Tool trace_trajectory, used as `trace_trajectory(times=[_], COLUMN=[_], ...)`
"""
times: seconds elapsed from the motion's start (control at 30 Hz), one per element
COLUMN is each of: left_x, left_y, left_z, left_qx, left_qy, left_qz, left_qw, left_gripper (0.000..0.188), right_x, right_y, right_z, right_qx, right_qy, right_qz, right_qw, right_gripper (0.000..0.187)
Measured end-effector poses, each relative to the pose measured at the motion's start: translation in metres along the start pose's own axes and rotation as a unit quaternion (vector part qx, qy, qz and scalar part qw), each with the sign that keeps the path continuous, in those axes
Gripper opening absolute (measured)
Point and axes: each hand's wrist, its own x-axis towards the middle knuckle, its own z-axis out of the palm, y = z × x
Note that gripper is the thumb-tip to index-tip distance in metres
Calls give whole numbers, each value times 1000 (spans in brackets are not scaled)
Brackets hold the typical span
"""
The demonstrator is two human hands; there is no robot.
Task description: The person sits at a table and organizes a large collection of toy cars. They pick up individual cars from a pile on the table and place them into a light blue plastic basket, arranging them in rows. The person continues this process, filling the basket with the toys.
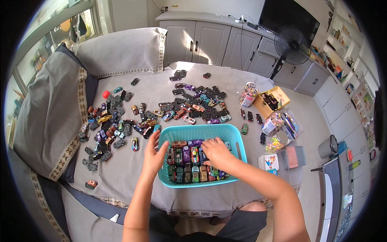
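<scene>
While flat under both hands, turquoise basket [231, 130] lengthwise left-to-right.

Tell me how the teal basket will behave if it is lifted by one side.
The teal basket would probably feel heavy for its size, since rows of toy cars fill it. Lifted by one rim, it may flex, being thin slotted plastic, and the wheeled cars would likely slide downhill. The left hand at its edge and the right hand inside could steady it.

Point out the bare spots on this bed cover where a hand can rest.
Bare cover lies left of the basket, below the toy cars, beside the left hand, and along the near edge under the basket. Between the basket and the jars it is crowded. The right hand is inside the basket.
</scene>
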Motion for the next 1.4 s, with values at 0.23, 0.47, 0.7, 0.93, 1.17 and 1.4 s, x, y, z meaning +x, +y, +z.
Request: trace_trajectory(times=[0.23, 0.47, 0.7, 0.93, 1.17, 1.4], left_x=[5, 8, 11, 16, 15, 14], left_y=[-6, -9, -43, -47, -50, -55], left_z=[0, -1, -23, -16, -20, -20], left_qx=[-57, -72, -83, -65, -56, -41], left_qy=[-3, 0, 32, 6, -11, 6], left_qz=[-11, -3, -20, -42, -61, -51], left_qw=[998, 997, 996, 997, 997, 998], left_gripper=[55, 51, 40, 38, 36, 39], right_x=[-3, -6, -20, -20, 7, 56], right_y=[12, 13, 82, 190, 200, 202], right_z=[3, -7, -57, 64, 106, 85], right_qx=[108, 107, 349, 226, 218, 221], right_qy=[54, 87, 380, 105, 108, 150], right_qz=[-2, 3, 219, 476, 521, 220], right_qw=[993, 990, 828, 843, 818, 938], right_gripper=[65, 57, 29, 53, 55, 76])
